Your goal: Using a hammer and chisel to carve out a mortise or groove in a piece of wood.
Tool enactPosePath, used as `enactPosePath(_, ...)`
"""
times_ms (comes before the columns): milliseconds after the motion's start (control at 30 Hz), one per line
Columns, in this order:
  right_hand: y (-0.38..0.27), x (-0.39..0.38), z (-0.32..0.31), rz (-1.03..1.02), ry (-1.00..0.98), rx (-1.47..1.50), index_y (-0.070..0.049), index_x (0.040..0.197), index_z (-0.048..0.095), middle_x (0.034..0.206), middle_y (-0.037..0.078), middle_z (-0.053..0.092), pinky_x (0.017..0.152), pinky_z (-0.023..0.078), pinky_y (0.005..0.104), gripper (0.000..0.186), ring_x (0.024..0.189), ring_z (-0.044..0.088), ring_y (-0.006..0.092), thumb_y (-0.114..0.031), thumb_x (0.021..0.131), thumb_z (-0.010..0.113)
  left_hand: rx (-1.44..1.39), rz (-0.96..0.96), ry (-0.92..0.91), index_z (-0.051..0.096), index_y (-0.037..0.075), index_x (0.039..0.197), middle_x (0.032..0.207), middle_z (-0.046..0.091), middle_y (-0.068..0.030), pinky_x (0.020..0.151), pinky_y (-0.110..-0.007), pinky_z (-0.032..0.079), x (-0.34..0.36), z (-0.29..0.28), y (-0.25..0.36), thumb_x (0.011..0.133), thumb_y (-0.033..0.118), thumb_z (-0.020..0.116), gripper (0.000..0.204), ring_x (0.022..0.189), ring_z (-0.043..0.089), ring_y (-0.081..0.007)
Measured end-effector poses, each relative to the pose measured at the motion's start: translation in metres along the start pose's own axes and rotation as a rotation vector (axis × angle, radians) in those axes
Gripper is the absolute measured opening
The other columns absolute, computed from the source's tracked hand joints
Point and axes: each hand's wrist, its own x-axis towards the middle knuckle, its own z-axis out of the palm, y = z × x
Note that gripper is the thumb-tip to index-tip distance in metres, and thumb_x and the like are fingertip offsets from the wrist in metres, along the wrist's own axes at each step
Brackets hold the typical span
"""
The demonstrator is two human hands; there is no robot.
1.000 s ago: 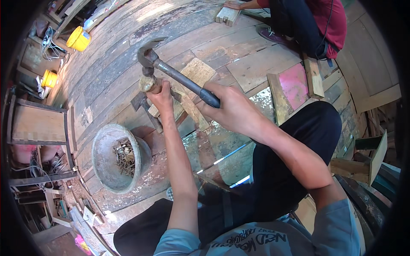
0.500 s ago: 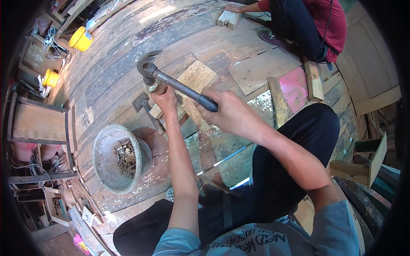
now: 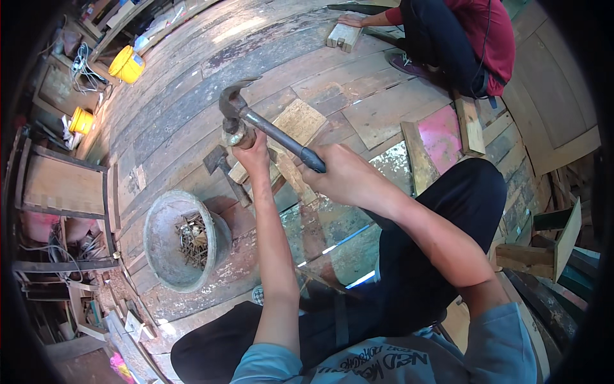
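Claw hammer [image 3: 272, 130]: dark grey, black grip [image 3: 312, 159]
Bucket [image 3: 221, 235]: pale grey
Pails [image 3: 127, 65]: bright yellow
T-shirt [image 3: 339, 372]: grey-blue, dark lettering
Trousers [image 3: 448, 205]: black
Co-worker's shirt [image 3: 491, 45]: crimson
Floor panel [image 3: 439, 136]: pink
Floorboards [image 3: 169, 128]: mottled grey-brown

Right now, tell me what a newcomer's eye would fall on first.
Probably the claw hammer near the middle, gripped in the right hand, its head by the round-topped piece in the left hand. Then, likely, the grey bucket holding small brown scraps at left, and the two yellow buckets at upper left.
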Motion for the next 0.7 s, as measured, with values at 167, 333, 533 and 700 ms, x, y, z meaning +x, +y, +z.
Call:
enactPosePath(167,0.013,0.006,0.005,-0.046,0.009,-0.022,0.004,0.075,0.054,0.06,0.017,0.055,0.061,0.045,0.0417,0.025,0.061,0.06,0.0327,-0.02,0.08,0.055,-0.045,0.01,-0.013,0.057,0.001,0.075,0.069,0.056,0.0007,0.059,-0.024,0.043,0.0,0.004,0.009,0.074,0.003,0.069,0.012,0.063,0.052,-0.0073)
enactPosePath(333,0.016,0.001,0.014,-0.028,-0.017,0.337,0.002,0.072,0.051,0.053,0.01,0.048,0.05,0.041,0.0356,0.026,0.047,0.049,0.0181,-0.021,0.083,0.058,-0.04,0.006,-0.032,0.057,0.001,0.077,0.07,0.056,0.0003,0.059,-0.024,0.043,0.001,0.006,0.002,0.074,0.003,0.068,0.012,0.063,0.052,-0.0077)
enactPosePath(533,0.015,0.008,0.005,-0.112,0.03,0.048,0.003,0.072,0.053,0.058,0.017,0.053,0.058,0.043,0.0411,0.026,0.056,0.055,0.0312,-0.022,0.082,0.056,-0.034,-0.027,-0.04,0.057,0.001,0.08,0.071,0.057,-0.0003,0.06,-0.025,0.044,0.001,0.005,0.005,0.074,0.005,0.068,0.013,0.064,0.053,-0.0083)
enactPosePath(700,0.008,-0.001,0.003,-0.051,0.072,0.001,0.003,0.074,0.054,0.06,0.02,0.053,0.059,0.043,0.0427,0.027,0.058,0.056,0.0342,-0.023,0.082,0.055,-0.048,-0.035,-0.038,0.058,0.0,0.083,0.075,0.059,-0.0015,0.063,-0.026,0.045,-0.002,0.009,0.0,0.074,0.006,0.068,0.014,0.067,0.054,-0.0088)
